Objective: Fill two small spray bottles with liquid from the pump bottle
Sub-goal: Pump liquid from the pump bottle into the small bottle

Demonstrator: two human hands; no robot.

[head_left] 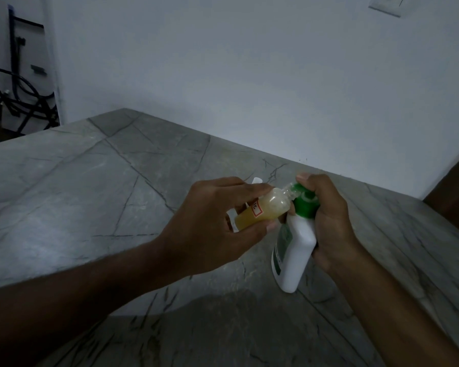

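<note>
Head view, left hand (212, 229) grasping small spray bottle (263, 207) tilted against green pump (305, 202), right hand (326, 218) gripping white pump bottle (294, 255), grey stone counter (90, 186).

A small clear spray bottle (263, 207), uncapped and partly filled with yellowish liquid, is held tilted, its open neck set against the green pump (304, 201). The white pump bottle (294, 250) is held leaning on the grey counter.
</note>
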